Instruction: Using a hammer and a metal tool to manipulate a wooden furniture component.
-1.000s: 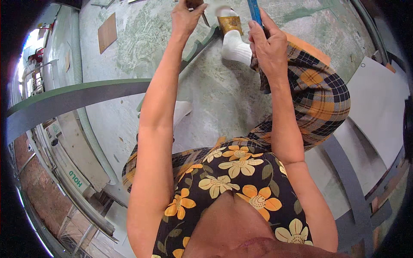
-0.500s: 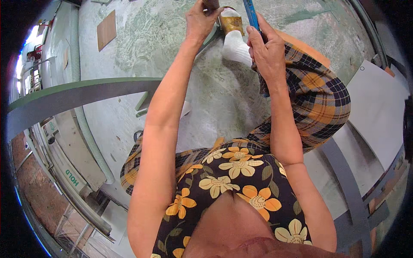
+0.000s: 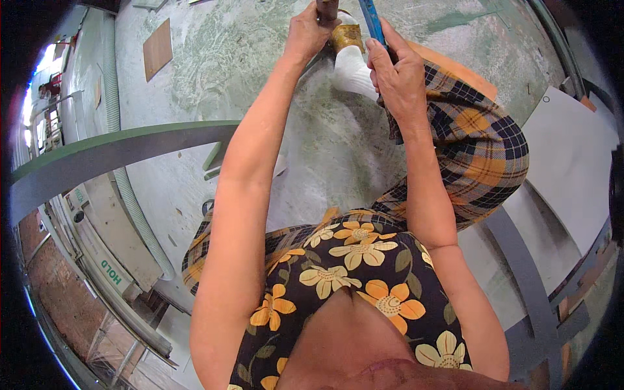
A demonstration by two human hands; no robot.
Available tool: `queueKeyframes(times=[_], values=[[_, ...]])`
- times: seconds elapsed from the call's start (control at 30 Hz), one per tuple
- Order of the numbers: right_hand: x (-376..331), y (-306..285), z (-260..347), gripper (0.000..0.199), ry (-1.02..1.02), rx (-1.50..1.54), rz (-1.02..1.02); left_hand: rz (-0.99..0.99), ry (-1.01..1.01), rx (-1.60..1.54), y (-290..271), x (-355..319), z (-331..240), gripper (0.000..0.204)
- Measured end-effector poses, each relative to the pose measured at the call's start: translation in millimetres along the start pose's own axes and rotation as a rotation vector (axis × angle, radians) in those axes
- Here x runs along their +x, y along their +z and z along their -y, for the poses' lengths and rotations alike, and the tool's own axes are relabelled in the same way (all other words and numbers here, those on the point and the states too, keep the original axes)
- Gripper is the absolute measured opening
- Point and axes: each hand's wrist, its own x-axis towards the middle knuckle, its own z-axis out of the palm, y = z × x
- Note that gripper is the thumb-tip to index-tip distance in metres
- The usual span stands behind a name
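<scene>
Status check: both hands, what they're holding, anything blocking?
Left hand shut on dark handle. Right hand shut on blue tool, above raised plaid knee. White-socked foot just below the tools; nothing else crowding.

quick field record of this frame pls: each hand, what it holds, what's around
left hand: raised ahead, closed on a dark handle that runs out of the top edge
right hand: closed around a blue tool, slim and upright
near the hands: white sock on a foot, brown sandal strap above it
leg: plaid trousers, knee bent
floor: grey concrete, scuffed
left side: green rail, grey hose
right side: white sheet
</scene>
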Motion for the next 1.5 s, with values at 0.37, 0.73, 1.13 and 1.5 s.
queueKeyframes(times=[0.37,0.73,1.13,1.5], values=[[-2.4,7.1,-5.8,0.040,-0.002,-0.145,0.071,0.051,0.055,0.066,2.5,-8.7,14.0,0.033],[-2.8,13.6,-7.5,0.039,0.061,-0.079,0.049,-0.117,-0.038,-0.103,13.3,-20.5,0.7,0.032],[-20.0,-0.5,37.7,0.039,0.053,0.308,0.077,-0.274,0.174,-0.295,-40.1,-69.9,-36.7,0.030],[-53.5,13.4,24.4,0.039,0.133,0.065,0.324,-0.181,-0.168,0.122,-202.2,-142.4,-66.0,0.040]])
